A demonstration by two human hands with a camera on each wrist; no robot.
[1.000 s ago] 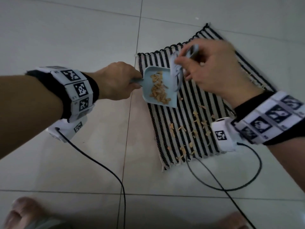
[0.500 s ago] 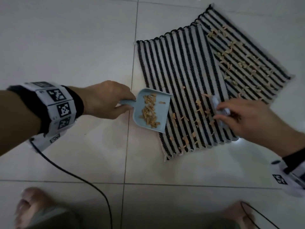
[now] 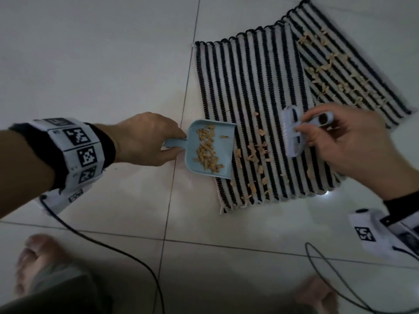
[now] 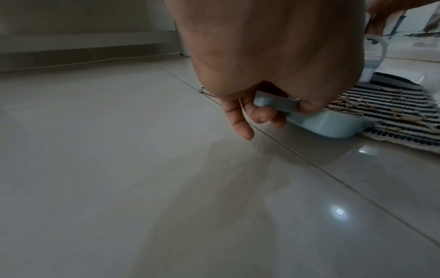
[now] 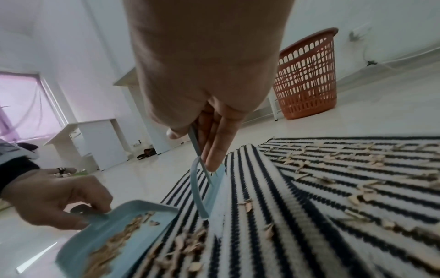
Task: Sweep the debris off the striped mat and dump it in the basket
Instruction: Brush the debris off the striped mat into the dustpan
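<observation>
Striped mat (image 3: 254, 91): black and white, lay flat on the tiled floor (image 3: 90, 64), right of centre in the head view. A second striped mat (image 3: 353, 71) lay at its far right, partly tucked under or over it; which, could not be told.

Debris (image 3: 255, 155): tan flakes, scattered on the near part of the first mat between dustpan and brush; more flakes (image 3: 335, 75) spread over the second mat.

Dustpan (image 3: 212, 148): pale blue, with its open lip resting on the mat's left edge and its back end over the bare floor. It carried a heap of the same tan flakes (image 3: 207, 150).

Left hand (image 3: 145, 139): fingers and thumb were curled round the dustpan's short handle (image 4: 276, 102), gripping it; the little finger pointed down toward the floor in the left wrist view.

Brush (image 3: 292, 134): small, pale blue, with white bristles set down on the mat just right of the loose flakes, and a looped handle with a hole at its end.

Right hand (image 3: 347, 141): held the brush by its handle, thumb and fingers pinching it, over the mat's near right part.

Basket (image 5: 307, 75): orange, slatted plastic, upright on the floor beyond the mats, near the far wall, well apart from both hands; seen only from the right wrist.

Cables (image 3: 108, 248): dark leads trailed from both wrist units across the near floor.

Bare feet (image 3: 38, 264): at the near edge of the head view.
</observation>
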